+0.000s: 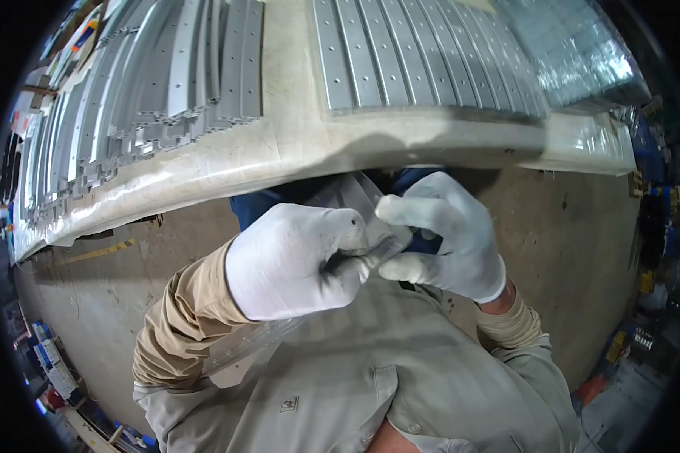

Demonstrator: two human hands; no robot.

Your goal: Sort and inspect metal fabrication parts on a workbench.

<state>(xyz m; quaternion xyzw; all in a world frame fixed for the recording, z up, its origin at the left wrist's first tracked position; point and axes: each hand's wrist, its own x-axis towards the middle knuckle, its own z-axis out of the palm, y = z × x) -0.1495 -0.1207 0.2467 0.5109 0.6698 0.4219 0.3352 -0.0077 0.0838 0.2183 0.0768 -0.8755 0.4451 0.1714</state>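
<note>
Both my hands wear white gloves and meet in front of my body, just off the near edge of the workbench. My left hand (298, 260) is closed, its thumb and forefinger pinching thin clear plastic film (359, 198). One part of the film rises between the hands toward the bench; another trails below my left wrist. Beside the pinched part, my right hand (449, 238) has its forefinger and thumb spread apart around a crumpled bit of the film. Its other fingers are partly hidden behind.
On the covered workbench (287, 147), long grey metal profiles (181, 68) lie stacked at the left. A row of flat drilled metal bars (423, 64) lies at the centre right. A film-wrapped bundle (574, 49) sits at the far right. Concrete floor (559, 249) shows below.
</note>
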